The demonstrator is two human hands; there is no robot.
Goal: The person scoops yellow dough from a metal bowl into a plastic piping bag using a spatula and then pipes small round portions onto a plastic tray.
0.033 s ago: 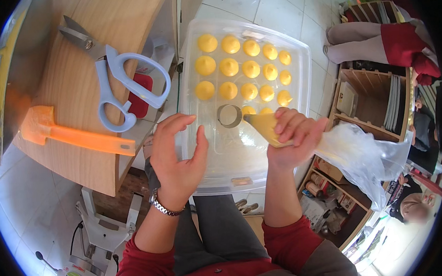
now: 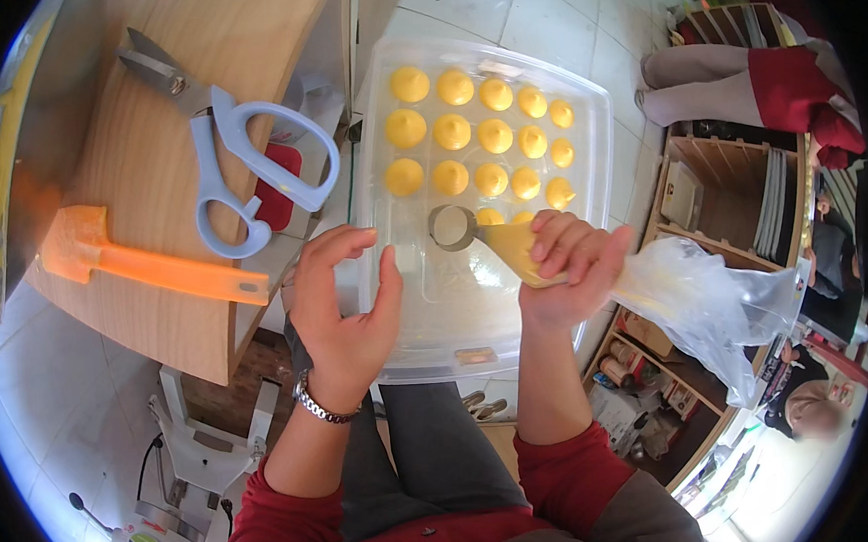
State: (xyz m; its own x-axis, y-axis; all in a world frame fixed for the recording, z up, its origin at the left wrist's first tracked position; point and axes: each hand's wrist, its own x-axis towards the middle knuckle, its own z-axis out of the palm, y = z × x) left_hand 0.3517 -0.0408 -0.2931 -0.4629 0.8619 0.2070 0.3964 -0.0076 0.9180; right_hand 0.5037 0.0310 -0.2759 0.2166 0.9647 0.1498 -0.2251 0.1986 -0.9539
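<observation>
A clear plastic tray [image 2: 406,307] lies before me with rows of piped yellow mounds [image 2: 451,131] across its far part. My right hand [image 2: 576,259] is wrapped round a clear piping bag [image 2: 516,247] filled with yellow mixture. Its narrow tip points left and is at the right side of a small grey ring [image 2: 452,228] on the tray. The tip hides part of the nearest row. Over the tray's left edge, my left hand [image 2: 345,300] holds nothing, with thumb and fingers apart. The bag's loose plastic end trails to the right of my right wrist.
On the wooden table at left lie blue-handled scissors [image 2: 236,154] and an orange spatula [image 2: 174,270], beside a metal bowl [image 2: 30,145]. Wooden shelves [image 2: 729,192] stand at right. A person in grey trousers [image 2: 699,78] is at the far right. A white machine [image 2: 207,435] stands lower left.
My right hand has shifted slightly left with the piping bag, and its tip has come up to the ring. My left hand has moved slightly left and stays empty.
</observation>
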